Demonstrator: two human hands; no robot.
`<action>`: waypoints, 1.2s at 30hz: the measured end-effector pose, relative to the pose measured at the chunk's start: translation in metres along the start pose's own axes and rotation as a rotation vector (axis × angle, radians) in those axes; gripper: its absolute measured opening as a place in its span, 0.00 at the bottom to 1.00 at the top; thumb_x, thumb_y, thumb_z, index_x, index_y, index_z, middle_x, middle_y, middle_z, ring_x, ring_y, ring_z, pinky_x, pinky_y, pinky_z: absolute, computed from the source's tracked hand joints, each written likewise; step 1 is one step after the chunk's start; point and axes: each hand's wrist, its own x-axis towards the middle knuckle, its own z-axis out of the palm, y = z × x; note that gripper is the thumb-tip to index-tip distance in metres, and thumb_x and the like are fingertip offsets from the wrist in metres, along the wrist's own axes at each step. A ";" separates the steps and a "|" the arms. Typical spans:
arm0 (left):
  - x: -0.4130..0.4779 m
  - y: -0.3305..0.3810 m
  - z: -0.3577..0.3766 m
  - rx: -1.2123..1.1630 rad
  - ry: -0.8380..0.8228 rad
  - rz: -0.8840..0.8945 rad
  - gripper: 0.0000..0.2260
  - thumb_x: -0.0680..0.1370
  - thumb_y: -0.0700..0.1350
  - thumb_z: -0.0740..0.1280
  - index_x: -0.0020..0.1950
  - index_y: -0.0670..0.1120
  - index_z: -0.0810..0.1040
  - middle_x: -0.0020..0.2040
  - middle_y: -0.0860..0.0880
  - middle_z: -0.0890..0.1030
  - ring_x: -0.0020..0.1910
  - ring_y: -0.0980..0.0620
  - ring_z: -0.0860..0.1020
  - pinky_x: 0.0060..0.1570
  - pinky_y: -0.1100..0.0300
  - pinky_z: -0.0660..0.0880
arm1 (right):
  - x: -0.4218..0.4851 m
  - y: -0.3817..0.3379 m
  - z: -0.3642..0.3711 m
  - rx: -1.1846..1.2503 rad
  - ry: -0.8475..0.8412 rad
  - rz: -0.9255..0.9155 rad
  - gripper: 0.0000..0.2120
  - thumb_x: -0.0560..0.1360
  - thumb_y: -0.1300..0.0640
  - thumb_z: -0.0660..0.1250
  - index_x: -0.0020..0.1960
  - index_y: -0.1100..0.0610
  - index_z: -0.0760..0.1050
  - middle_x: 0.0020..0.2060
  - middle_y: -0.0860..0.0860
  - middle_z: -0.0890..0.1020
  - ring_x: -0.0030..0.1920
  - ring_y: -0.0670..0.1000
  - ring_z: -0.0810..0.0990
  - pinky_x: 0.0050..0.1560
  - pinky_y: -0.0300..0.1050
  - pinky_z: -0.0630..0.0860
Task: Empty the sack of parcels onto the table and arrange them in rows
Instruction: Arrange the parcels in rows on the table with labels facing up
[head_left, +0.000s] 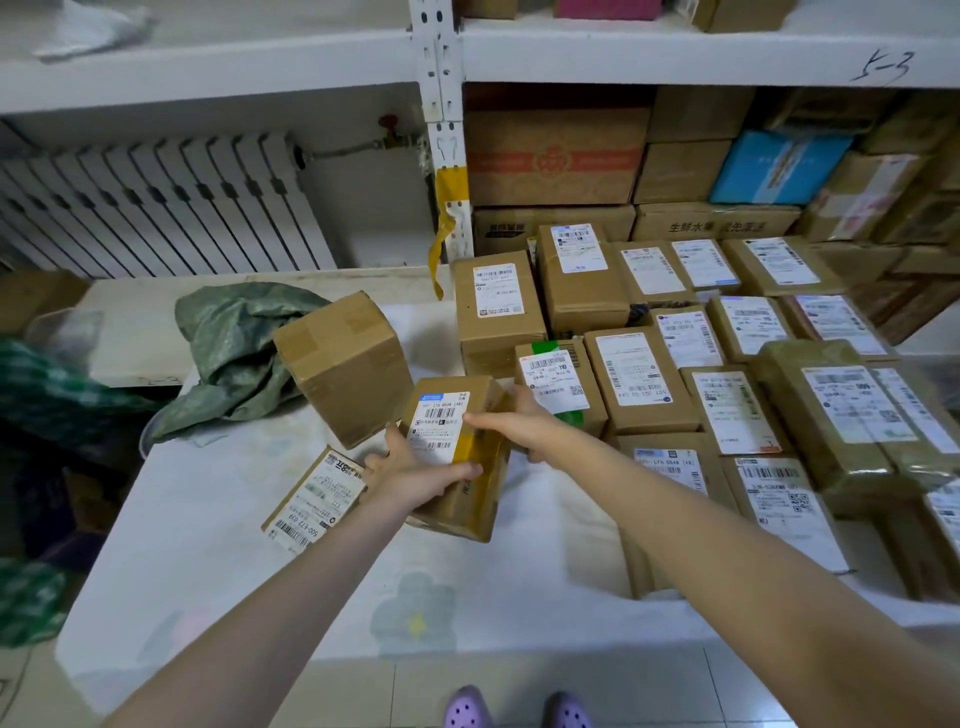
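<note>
The person is holding a tape-wrapped cardboard parcel (470, 499) over the white-clothed table (249, 582), with its label facing up. The left hand (415, 477) is curling round its near end, and the right hand (514, 420) is gripping its far end. The green woven sack (234, 343) is lying crumpled and collapsed at the table's far left; its contents cannot be told. A plain brown box (343, 364) is standing just beside it. Labelled rectangular parcels (727, 395) are sitting in rows on the right.

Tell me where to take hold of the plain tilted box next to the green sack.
Grip the plain box probably across its two broad side faces near the top, coming from above on the near side. It stands tall and tilted, its foot hemmed by the held parcel and the green sack behind.
</note>
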 end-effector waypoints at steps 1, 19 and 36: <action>-0.002 -0.001 -0.002 0.002 0.007 0.001 0.60 0.57 0.64 0.78 0.78 0.53 0.44 0.73 0.40 0.59 0.74 0.40 0.56 0.69 0.44 0.64 | 0.000 0.001 0.003 -0.041 0.002 0.017 0.49 0.67 0.42 0.75 0.77 0.49 0.50 0.72 0.50 0.67 0.70 0.58 0.68 0.64 0.61 0.70; 0.049 0.067 0.038 -0.174 0.045 0.096 0.50 0.61 0.65 0.76 0.75 0.51 0.56 0.69 0.42 0.65 0.71 0.42 0.63 0.68 0.51 0.63 | 0.001 0.004 -0.038 -0.332 0.385 -0.321 0.17 0.74 0.61 0.67 0.62 0.58 0.76 0.59 0.55 0.80 0.59 0.53 0.78 0.61 0.47 0.74; 0.043 0.065 -0.082 0.237 0.668 0.646 0.34 0.69 0.45 0.74 0.72 0.45 0.64 0.68 0.42 0.66 0.68 0.41 0.66 0.63 0.49 0.68 | 0.010 -0.005 -0.033 -1.105 -0.073 -0.378 0.22 0.76 0.58 0.65 0.71 0.53 0.70 0.68 0.50 0.70 0.67 0.53 0.69 0.65 0.45 0.69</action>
